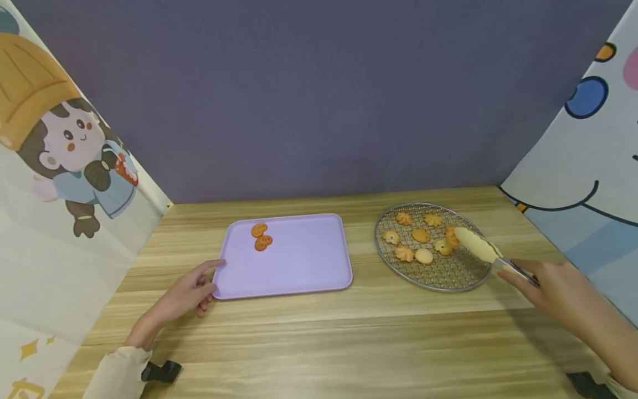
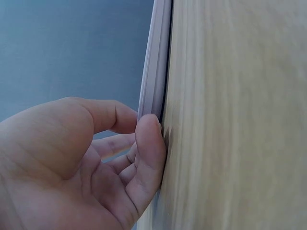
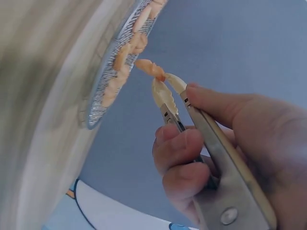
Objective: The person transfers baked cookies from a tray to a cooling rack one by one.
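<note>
My right hand (image 1: 560, 288) grips metal tongs (image 1: 520, 271) with cream-coloured tips over the right side of a round wire rack (image 1: 456, 277). Between those tips is a golden-brown cookie (image 3: 151, 70), seen apart from the rack in the right wrist view. Several cookies lie on the rack, such as a flower-shaped one (image 1: 405, 254) and a plain round one (image 1: 424, 256). At the near left corner of a lilac tray (image 1: 294, 266), my left hand (image 1: 181, 296) pinches the rim, index finger and thumb along it. Two brown cookies (image 1: 263, 243) with pressed patterns lie toward the tray's far left.
Tray and rack sit side by side on a wood-grain table (image 1: 319, 343). A dark grey panel (image 1: 319, 100) rises behind it. Printed cartoon sheets (image 1: 75, 166) stand along the left side and the right.
</note>
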Demonstrator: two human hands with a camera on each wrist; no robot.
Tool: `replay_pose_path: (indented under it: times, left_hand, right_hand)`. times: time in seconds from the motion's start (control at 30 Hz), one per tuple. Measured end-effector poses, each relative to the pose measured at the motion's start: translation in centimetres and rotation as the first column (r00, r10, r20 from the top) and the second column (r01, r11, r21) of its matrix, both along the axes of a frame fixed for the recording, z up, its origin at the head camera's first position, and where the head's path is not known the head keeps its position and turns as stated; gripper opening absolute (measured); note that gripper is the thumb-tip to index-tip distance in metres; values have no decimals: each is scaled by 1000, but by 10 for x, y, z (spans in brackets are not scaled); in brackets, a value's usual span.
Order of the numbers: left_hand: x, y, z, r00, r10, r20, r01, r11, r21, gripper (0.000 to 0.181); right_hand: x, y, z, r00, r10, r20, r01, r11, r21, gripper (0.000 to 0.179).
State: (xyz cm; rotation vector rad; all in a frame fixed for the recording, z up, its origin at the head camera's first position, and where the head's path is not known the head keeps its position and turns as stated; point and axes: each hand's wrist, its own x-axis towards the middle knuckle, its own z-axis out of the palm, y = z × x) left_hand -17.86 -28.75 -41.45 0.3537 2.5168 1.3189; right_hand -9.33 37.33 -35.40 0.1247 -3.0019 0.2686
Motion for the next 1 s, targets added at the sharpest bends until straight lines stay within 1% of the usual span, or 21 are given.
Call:
replay_pose_path:
  times: [0.03, 0.13, 0.2, 0.27, 0.4, 0.53, 0.63, 0.7, 0.77, 0.87, 0.93, 1.0]
  left_hand:
    - [0, 0, 0, 1000, 5, -1, -5, 1000, -2, 56]
    - [0, 1, 0, 1000, 16, -2, -16, 1000, -8, 56]
    - [0, 2, 1, 1000, 24, -1, -24, 1000, -12, 56]
    - [0, 2, 1, 1000, 20, -4, -20, 1000, -10, 57]
    - [1, 3, 1, 1000, 14, 1, -14, 1000, 3, 57]
    - [2, 3, 2, 1000, 12, 4, -13, 1000, 14, 58]
    - [2, 3, 2, 1000, 12, 1, -12, 1000, 14, 58]
    - [2, 2, 2, 1000, 10, -2, -10, 1000, 12, 58]
    - [2, 2, 1, 1000, 16, 1, -16, 1000, 8, 57]
    - [2, 2, 0, 1000, 13, -2, -13, 1000, 9, 56]
    - [1, 3, 0, 1000, 11, -3, -11, 1000, 11, 56]
    - [2, 3, 1, 1000, 9, -3, -9, 1000, 20, 56]
  right_hand:
    - [0, 2, -1, 1000, -7, 11, 7, 1000, 3, 61]
    - [0, 8, -6, 1000, -14, -5, 14, 1000, -8, 59]
    - [0, 12, -9, 1000, -20, 0, 20, 1000, -14, 58]
    - [0, 16, -12, 1000, -27, 4, 28, 999, -24, 58]
    - [-1, 22, -16, 997, -55, 45, 57, 998, -35, 63]
    - [-1, 25, -17, 995, -73, 69, 75, 996, -39, 67]
    - [-1, 26, -18, 995, -74, 70, 77, 996, -35, 67]
    - [-2, 28, -18, 995, -73, 63, 74, 997, -14, 65]
    - [-1, 29, -19, 997, -67, 49, 66, 998, 16, 57]
    - [-1, 33, -19, 998, -61, 34, 59, 997, 56, 50]
    - [0, 35, -21, 998, -60, 26, 58, 996, 61, 49]
    - [0, 37, -21, 997, -68, 26, 67, 996, 58, 54]
